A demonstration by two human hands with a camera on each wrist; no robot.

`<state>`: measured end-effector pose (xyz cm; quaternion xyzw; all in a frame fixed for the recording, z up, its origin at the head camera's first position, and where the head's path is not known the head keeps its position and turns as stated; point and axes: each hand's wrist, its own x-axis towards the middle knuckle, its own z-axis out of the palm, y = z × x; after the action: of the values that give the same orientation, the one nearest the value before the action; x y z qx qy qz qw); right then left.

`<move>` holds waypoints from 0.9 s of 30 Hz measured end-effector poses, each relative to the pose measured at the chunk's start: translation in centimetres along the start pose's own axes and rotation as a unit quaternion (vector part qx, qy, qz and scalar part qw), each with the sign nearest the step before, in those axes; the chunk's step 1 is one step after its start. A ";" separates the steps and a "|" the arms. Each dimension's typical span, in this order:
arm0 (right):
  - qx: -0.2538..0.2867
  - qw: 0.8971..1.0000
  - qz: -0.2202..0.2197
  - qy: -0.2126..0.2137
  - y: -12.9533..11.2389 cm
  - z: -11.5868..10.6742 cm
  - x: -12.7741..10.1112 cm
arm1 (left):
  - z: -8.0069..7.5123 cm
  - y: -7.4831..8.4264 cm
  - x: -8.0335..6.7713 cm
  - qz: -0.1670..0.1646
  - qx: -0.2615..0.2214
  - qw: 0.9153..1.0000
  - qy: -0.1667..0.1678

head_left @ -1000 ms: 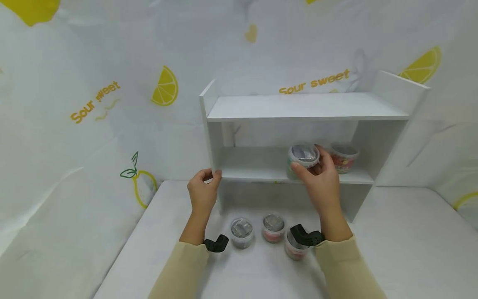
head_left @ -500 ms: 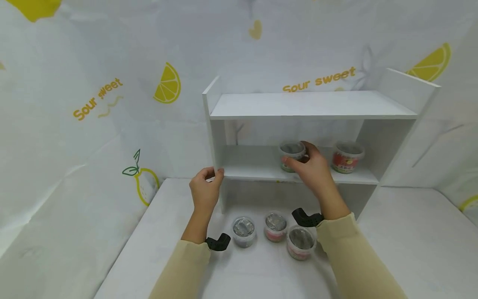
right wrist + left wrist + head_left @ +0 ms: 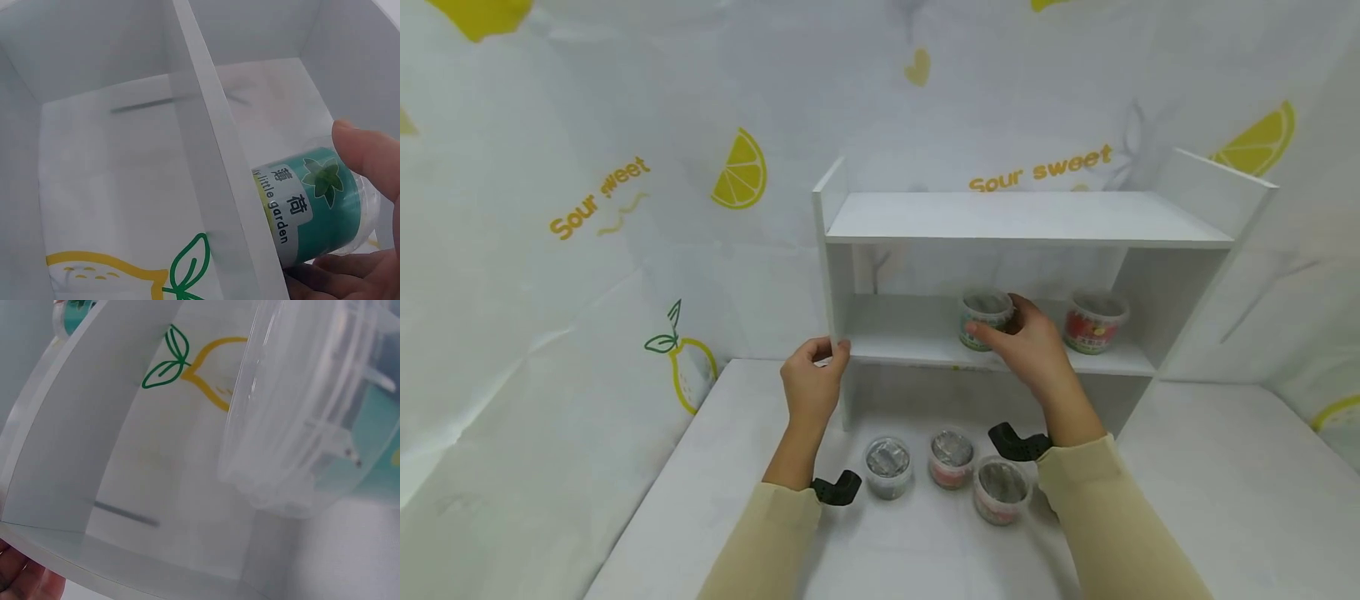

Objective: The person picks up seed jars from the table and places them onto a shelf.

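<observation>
Fingers (image 3: 992, 333) of right hand (image 3: 1030, 354) curled round green-labelled clear plastic tub (image 3: 983, 317), standing upright on lower board of white two-tier wooden shelf unit (image 3: 1022, 218), near its middle. Left hand (image 3: 811, 385) pinching shelf unit's left front corner between thumb and fingers. Counted: five tubs in all, two on lower board, the second a red-labelled clear tub (image 3: 1093, 320) well to the right of the first; three more foil-topped clear tubs (image 3: 951, 458) grouped on white table (image 3: 1210, 467) between both forearms, in front of the unit. Lemon-print white backdrop (image 3: 625, 192) behind. Upper board bare.
</observation>
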<state>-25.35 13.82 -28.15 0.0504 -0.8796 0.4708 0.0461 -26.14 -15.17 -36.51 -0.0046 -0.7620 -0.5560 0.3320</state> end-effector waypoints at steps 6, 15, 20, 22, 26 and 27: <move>0.027 1.000 0.011 -0.005 0.5 -0.4 -1.1 | 0.1 0.0 0.0 0.004 0.000 1.000 0.002; 0.027 0.999 -0.005 -0.018 1.0 -1.7 -3.4 | 0.0 0.1 0.0 0.013 -0.003 1.000 0.002; 0.023 0.999 -0.025 -0.019 1.5 -2.4 -5.0 | -0.1 0.2 0.1 0.021 -0.004 1.000 0.007; 0.027 0.999 -0.035 -0.017 2.0 -2.7 -5.8 | -0.1 0.1 0.1 0.025 -0.002 1.000 0.009; 0.025 0.998 -0.058 0.002 3.4 -3.2 -7.9 | -0.1 0.1 0.1 0.025 -0.001 1.000 0.002; 0.022 0.998 -0.064 0.008 3.8 -3.4 -8.4 | -0.2 0.1 0.1 0.026 0.000 1.000 0.000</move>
<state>-17.39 19.13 -30.48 0.1038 -0.8638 0.4861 0.0818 -26.07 -15.31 -36.38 -0.0244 -0.7616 -0.5475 0.3457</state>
